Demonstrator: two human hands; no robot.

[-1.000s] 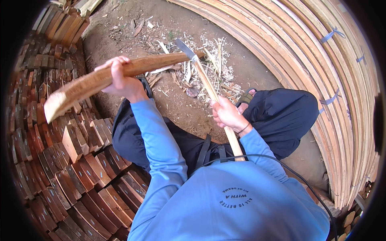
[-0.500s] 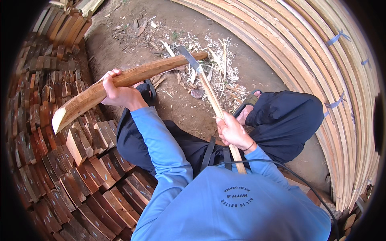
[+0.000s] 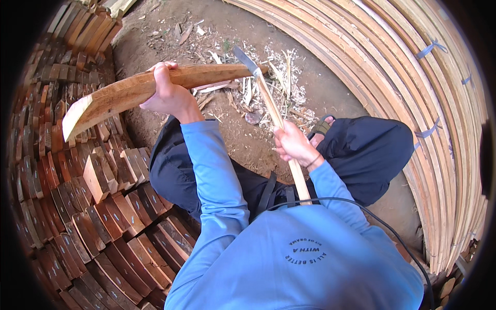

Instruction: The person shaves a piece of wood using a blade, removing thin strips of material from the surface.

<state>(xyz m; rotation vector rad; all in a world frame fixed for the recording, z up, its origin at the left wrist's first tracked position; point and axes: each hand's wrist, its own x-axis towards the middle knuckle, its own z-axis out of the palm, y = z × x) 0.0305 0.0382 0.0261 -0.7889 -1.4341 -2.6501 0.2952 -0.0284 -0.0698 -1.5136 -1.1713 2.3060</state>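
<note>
Left hand (image 3: 173, 99): fingers wrapped around wooden piece (image 3: 116, 99), which is held slanting, pale cut end before stacked blocks (image 3: 106, 258), far end by wood shavings (image 3: 295, 96). Right hand (image 3: 297, 143): fingers closed round long-handled knife (image 3: 269, 98); blade at piece's far end, contact unclear.

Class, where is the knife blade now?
In the head view, the knife blade is at upper centre, on the handle in the right hand, near the far end of the plank.
</note>
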